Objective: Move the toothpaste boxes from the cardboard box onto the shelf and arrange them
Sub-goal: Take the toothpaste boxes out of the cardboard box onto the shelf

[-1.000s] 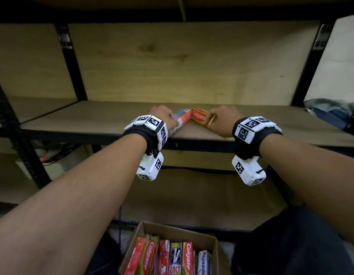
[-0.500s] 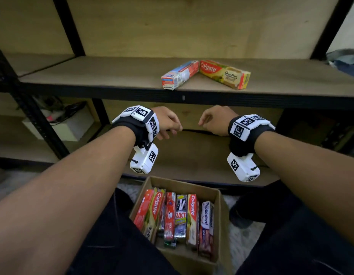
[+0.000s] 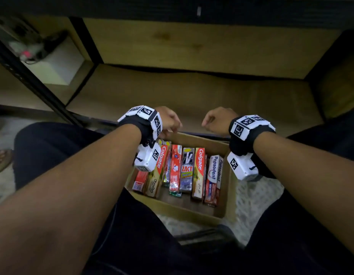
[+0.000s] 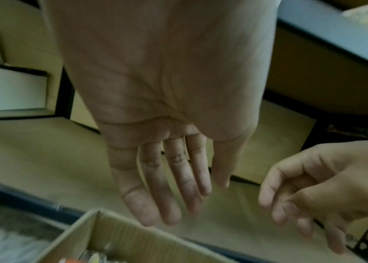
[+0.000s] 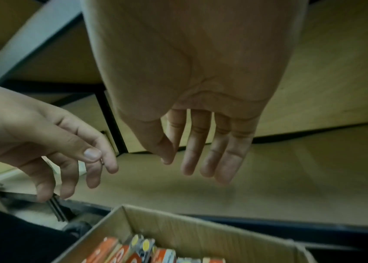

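An open cardboard box [image 3: 228, 197] stands on the floor between my knees, with several toothpaste boxes [image 3: 187, 169] lying side by side in it: Colgate, ZACT, Pepsodent. Both hands hover empty just above the box's far rim. My left hand [image 3: 169, 121] hangs with relaxed, nearly straight fingers [image 4: 156, 195] over the box's left far corner [image 4: 97, 224]. My right hand [image 3: 216, 121] hangs the same way, its fingers [image 5: 212, 156] loose, over the far wall [image 5: 201, 233]. Neither hand touches a toothpaste box. The upper shelf with the placed boxes is out of view.
The lower shelf board [image 3: 192, 96] runs behind the box, with a black metal front rail [image 3: 88, 118] and an upright post [image 3: 33, 84]. A white box with cables [image 3: 53, 62] sits on the shelf at the left. My dark-trousered legs flank the cardboard box.
Both hands let go of the two boxes on the upper shelf and came down to the cardboard box. My view tilted down, so the upper shelf left the picture.
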